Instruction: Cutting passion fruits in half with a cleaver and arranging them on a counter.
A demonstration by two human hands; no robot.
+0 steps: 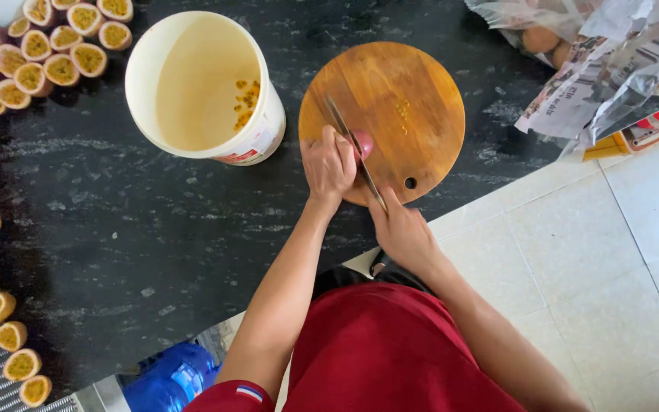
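Dark speckled stone makes up the countertop (154,244), and on it lies a round wooden cutting board (413,91) with a small hole near its edge. At the near side of the board sits a small reddish-purple passion fruit (363,143). The left hand (328,164) is curled over the fruit, fingers closed around it and pressing it to the board. The right hand (402,233) is closed around the handle of a long thin-bladed knife (348,141); the handle itself is hidden in the fist, and the blade runs up and left across the fruit, its tip lying over the board's middle. A few yellow seeds (402,109) lie on the wood just beyond the fruit.

Just left of the board stands a white plastic bucket (143,69), tilted toward the camera, with a smear of yellow pulp and seeds (245,103) on its inner wall. Many halved passion fruits (36,72), cut face up and showing yellow pulp, line the counter's left edge and far left corner. Crumpled newspaper and a clear plastic bag (596,69) lie at the far right. Pale floor tiles (596,252) show below right, and a blue plastic bottle (169,378) shows near the bottom edge.
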